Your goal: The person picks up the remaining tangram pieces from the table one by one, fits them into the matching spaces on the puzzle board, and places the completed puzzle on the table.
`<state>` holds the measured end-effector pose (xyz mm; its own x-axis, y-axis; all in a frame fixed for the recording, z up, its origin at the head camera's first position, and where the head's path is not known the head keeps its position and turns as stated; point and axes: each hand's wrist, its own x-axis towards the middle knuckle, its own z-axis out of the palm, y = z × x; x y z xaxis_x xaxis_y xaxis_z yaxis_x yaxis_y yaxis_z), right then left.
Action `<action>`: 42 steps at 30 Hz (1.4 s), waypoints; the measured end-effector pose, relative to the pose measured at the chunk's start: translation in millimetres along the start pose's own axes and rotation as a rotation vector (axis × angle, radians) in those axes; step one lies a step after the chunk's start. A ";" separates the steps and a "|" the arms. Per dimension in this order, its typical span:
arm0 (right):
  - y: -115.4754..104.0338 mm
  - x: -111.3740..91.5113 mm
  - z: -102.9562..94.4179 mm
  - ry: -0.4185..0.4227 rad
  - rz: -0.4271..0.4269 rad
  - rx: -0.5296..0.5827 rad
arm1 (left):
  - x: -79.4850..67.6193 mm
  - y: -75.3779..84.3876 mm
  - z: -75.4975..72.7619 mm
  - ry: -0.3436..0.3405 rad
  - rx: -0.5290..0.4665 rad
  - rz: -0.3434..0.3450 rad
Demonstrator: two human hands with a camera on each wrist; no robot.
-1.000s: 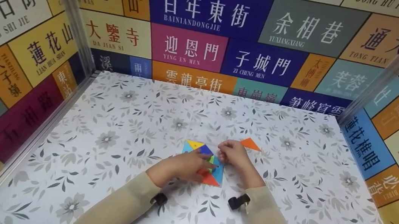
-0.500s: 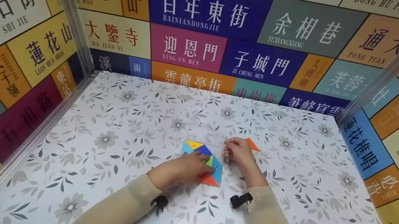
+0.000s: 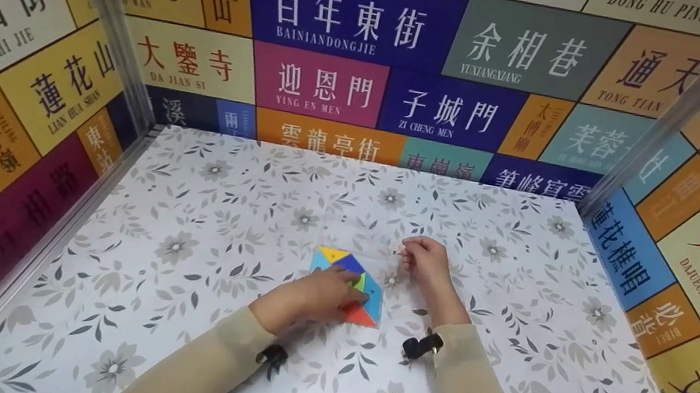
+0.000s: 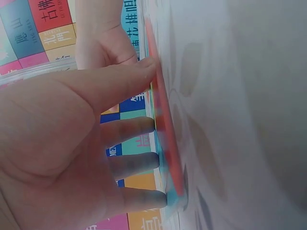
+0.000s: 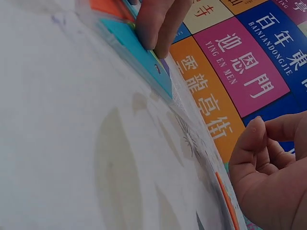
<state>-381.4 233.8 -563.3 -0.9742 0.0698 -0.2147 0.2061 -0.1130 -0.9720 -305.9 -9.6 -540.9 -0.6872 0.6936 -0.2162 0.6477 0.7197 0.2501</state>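
Flat coloured tangram pieces lie joined together on the table, among them a yellow triangle, a dark blue piece, a light blue triangle and an orange-red triangle. My left hand rests on them, its fingers extended over the middle and hiding part of the set. In the left wrist view, the thumb and fingertips touch the pieces' edge. To their right, my right hand hovers with fingers curled and thumb against the index finger; nothing shows between them. Beyond it, an orange triangle lies on the table.
A white cloth with grey flowers and leaves covers the table. Panels of coloured signs wall in the back and sides. A clear plastic edge runs along the pieces.
My right hand has shifted slightly right, away from the pieces, and now hides the loose orange triangle in the head view. My left hand stays on the set.
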 end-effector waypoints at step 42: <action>-18.8 14.9 -48.1 0.303 -0.070 -0.424 | -3.1 0.6 -1.2 -0.013 0.011 0.001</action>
<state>-395.4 284.7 -552.9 -0.9297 0.3531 -0.1045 0.2213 0.3092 -0.9249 -303.8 -11.5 -538.9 -0.6821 0.6946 -0.2284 0.6519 0.7192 0.2404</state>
